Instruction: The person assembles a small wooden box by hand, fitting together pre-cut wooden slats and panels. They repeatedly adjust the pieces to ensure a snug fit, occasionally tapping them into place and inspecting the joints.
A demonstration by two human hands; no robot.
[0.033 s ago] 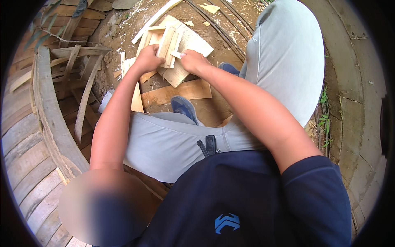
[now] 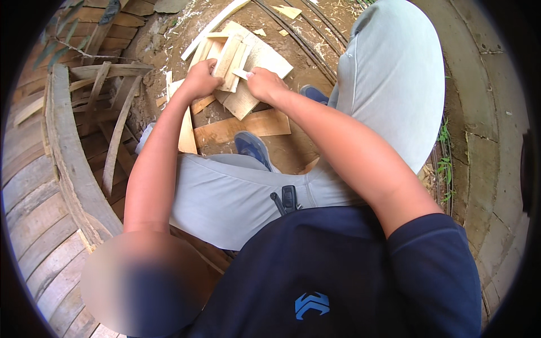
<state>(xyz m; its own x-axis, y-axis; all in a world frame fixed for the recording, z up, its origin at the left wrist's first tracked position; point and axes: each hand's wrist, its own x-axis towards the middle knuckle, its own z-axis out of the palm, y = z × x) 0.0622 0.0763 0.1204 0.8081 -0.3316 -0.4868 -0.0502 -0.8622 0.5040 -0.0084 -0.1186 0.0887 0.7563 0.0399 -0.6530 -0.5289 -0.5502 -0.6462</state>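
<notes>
In front of me is a small boxy piece made of pale wooden slats (image 2: 228,56), tilted on a wide pale board (image 2: 267,59). My left hand (image 2: 203,80) is closed round its near left side, thumb over the edge of a slat. My right hand (image 2: 266,85) pinches a short, flat, pale strip (image 2: 242,74), probably wood, whose free end points left and touches or nearly touches the slats' right side. The fingertips of the right hand are partly hidden behind the hand itself.
A brown plank (image 2: 242,127) lies on the dirt near my blue shoe (image 2: 252,147). Dark rods (image 2: 304,42) run along the ground at the far right, among wood chips (image 2: 287,11). On the left stands a curved wooden frame (image 2: 67,146); a concrete edge (image 2: 482,152) is on the right.
</notes>
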